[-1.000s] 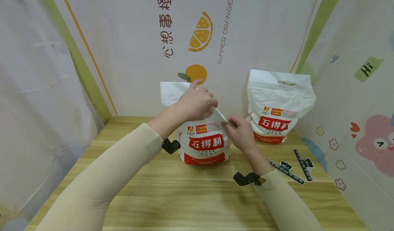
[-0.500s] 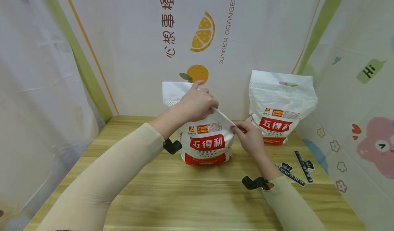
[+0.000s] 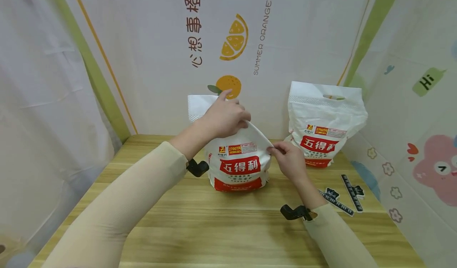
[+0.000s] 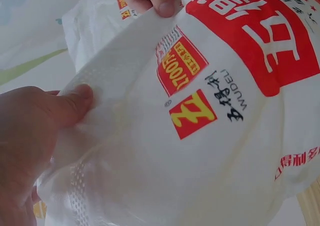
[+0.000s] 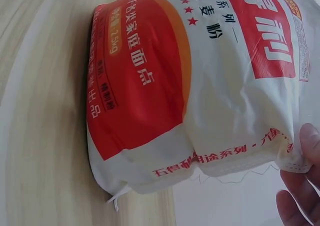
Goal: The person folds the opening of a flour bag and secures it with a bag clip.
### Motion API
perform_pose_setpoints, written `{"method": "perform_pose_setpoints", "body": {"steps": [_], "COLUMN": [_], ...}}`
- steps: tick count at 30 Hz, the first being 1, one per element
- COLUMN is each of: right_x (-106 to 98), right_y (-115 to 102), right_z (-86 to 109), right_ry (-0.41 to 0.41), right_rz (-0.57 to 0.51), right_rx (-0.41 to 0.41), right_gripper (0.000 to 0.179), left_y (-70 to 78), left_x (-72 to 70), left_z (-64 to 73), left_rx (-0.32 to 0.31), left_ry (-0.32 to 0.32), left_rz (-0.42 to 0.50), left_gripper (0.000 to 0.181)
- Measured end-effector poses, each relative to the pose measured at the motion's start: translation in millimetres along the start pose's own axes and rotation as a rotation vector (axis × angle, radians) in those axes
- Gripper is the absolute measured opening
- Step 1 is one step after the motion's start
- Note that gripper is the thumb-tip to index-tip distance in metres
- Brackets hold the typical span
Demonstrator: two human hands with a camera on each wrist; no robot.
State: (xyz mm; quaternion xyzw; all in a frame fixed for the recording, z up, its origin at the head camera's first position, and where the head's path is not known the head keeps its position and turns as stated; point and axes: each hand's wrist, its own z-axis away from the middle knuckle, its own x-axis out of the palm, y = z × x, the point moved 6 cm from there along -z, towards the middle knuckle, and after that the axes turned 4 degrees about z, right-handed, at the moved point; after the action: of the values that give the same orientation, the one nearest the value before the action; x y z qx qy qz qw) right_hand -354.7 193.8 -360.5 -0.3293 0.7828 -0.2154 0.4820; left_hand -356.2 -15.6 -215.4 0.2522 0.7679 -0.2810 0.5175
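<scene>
A white flour bag (image 3: 239,164) with red print stands upright on the wooden table. My left hand (image 3: 228,115) grips its top edge, folding the upper right part over; in the left wrist view the thumb (image 4: 77,101) lies on the white cloth. Lower down, at the bag's right side, my right hand (image 3: 289,159) pinches the slanting edge between thumb and fingers. The right wrist view shows the thumb (image 5: 311,143) pressing that corner, with the bag's red lower panel (image 5: 135,81) facing the camera. The bag's handle hole is hidden.
A second, similar flour bag (image 3: 321,129) with a cut-out handle stands at the back right. Two black clips with piano-key print lie at the table's right, the outer clip (image 3: 353,194) near the edge. A printed curtain (image 3: 157,81) hangs behind the table (image 3: 200,232).
My right hand has moved to the right, drawing the bag's pinched edge outward, then stayed there. The left hand keeps its hold at the top, rising very slightly.
</scene>
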Motion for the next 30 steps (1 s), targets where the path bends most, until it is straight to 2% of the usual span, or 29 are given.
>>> {"method": "perform_pose_setpoints", "body": {"steps": [7, 14, 21, 25, 30], "right_x": [-2.2, -2.1, -1.9, -11.7, -39.6], "right_y": [8.2, 7.6, 8.9, 13.0, 21.2], "right_z": [4.9, 7.3, 9.1, 13.8, 25.0], "right_ry": [-0.022, -0.013, -0.094, -0.129, -0.129], "right_rz": [0.033, 0.049, 0.049, 0.068, 0.101], "right_rx": [0.011, 0.007, 0.034, 0.021, 0.009], "right_gripper": [0.017, 0.015, 0.021, 0.026, 0.031], "left_y": [0.6, 2.7, 0.0, -1.2, -2.0], "left_x": [0.0, 1.2, 1.6, 0.4, -0.5], "left_z": [1.5, 2.5, 7.8, 9.9, 9.7], "left_rx": [0.033, 0.054, 0.051, 0.051, 0.055], "left_ry": [0.017, 0.045, 0.061, 0.061, 0.060], "left_rz": [0.013, -0.002, 0.009, 0.021, 0.025], "left_gripper": [0.027, 0.026, 0.027, 0.027, 0.027]}}
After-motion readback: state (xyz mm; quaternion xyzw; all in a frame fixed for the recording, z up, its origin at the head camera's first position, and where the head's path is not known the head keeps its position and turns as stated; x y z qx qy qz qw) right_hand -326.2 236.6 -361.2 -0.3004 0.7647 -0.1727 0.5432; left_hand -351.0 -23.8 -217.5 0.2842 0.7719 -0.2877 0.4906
